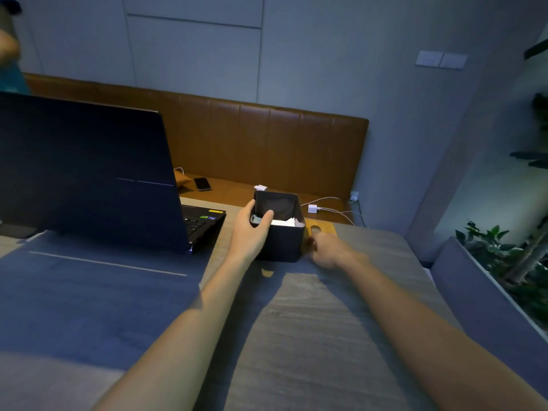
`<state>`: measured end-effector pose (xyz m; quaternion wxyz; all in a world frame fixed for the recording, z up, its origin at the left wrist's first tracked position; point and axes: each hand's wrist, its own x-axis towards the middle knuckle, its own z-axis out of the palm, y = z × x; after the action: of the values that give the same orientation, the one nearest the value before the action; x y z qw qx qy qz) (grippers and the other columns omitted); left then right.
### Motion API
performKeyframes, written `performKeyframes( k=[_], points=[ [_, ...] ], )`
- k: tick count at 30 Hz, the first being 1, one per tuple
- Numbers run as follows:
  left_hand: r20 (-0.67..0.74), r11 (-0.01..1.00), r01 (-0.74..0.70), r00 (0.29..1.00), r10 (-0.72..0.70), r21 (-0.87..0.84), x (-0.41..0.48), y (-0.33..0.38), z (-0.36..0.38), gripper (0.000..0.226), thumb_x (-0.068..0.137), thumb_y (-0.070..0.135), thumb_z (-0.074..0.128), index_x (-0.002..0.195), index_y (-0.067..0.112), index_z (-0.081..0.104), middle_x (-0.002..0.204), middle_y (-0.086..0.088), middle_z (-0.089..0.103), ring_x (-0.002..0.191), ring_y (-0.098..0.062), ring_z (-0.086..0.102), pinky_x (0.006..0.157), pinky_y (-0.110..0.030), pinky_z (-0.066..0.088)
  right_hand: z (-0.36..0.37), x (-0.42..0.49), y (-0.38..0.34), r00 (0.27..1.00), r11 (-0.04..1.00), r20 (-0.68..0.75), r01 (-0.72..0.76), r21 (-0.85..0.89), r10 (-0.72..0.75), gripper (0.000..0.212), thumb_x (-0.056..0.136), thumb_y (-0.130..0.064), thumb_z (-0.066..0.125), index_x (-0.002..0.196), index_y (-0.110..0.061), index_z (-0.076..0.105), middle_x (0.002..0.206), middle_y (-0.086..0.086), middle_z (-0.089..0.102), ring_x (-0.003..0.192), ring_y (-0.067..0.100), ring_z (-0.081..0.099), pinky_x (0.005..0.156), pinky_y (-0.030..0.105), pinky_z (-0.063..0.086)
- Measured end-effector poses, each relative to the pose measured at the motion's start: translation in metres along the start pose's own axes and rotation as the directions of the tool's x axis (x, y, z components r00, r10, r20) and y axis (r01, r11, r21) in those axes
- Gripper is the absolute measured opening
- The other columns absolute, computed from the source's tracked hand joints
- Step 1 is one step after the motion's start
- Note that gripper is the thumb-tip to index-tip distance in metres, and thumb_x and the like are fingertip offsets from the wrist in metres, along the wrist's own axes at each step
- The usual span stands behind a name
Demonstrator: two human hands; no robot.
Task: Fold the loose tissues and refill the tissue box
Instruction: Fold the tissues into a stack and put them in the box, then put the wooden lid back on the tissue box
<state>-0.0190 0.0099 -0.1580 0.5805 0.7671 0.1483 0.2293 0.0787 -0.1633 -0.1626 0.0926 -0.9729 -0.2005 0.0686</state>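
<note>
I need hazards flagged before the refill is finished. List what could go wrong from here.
1. The left hand grips the tissue box by its near-left rim, reaching over the tissues inside; it may crumple them.
2. The open laptop stands just left of the box; a sideways shove could hit it.
3. The slotted wooden lid lies by the table's far edge beside the right hand; a nudge might drop it onto the bench.

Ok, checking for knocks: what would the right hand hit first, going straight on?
Probably the wooden lid lying beside the tissue box; the right hand is blurred, so it may already touch it.
</note>
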Motion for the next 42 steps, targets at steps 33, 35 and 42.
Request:
performKeyframes(
  k=[33, 35, 42],
  points=[
    [-0.056, 0.987, -0.075, 0.996, 0.067, -0.140, -0.035, -0.034, 0.009, 0.064, 0.095, 0.062, 0.054, 0.153, 0.043, 0.034, 0.153, 0.011, 0.042, 0.137, -0.012, 0.041, 0.110, -0.043, 0.044, -0.055, -0.059, -0.086, 0.935, 0.945, -0.133, 0.325, -0.044, -0.328, 0.040, 0.098, -0.009, 0.061, 0.137, -0.009, 0.057, 0.134, 0.012, 0.059, 0.118, 0.027, 0.060, 0.092, 0.036, 0.055],
    [-0.055, 0.989, -0.059, 0.997, 0.052, -0.136, -0.034, -0.034, 0.009, 0.065, 0.094, 0.063, 0.053, 0.153, 0.043, 0.034, 0.153, 0.010, 0.042, 0.138, -0.013, 0.041, 0.111, -0.047, 0.043, -0.058, -0.058, -0.089, 0.939, 0.946, -0.111, 0.322, -0.044, -0.325, 0.041, 0.098, -0.010, 0.061, 0.139, -0.009, 0.056, 0.135, 0.013, 0.059, 0.119, 0.028, 0.059, 0.094, 0.037, 0.055],
    [-0.048, 0.980, -0.068, 0.997, 0.060, -0.185, -0.035, -0.031, 0.010, 0.056, 0.097, 0.056, 0.054, 0.150, 0.048, 0.036, 0.147, 0.014, 0.041, 0.132, -0.008, 0.039, 0.106, -0.038, 0.042, -0.064, -0.052, -0.089, 0.949, 0.947, -0.057, 0.313, 0.069, -0.309, 0.052, 0.099, -0.010, 0.059, 0.149, -0.017, 0.047, 0.153, 0.009, 0.047, 0.137, 0.031, 0.047, 0.105, 0.041, 0.049]
  ],
)
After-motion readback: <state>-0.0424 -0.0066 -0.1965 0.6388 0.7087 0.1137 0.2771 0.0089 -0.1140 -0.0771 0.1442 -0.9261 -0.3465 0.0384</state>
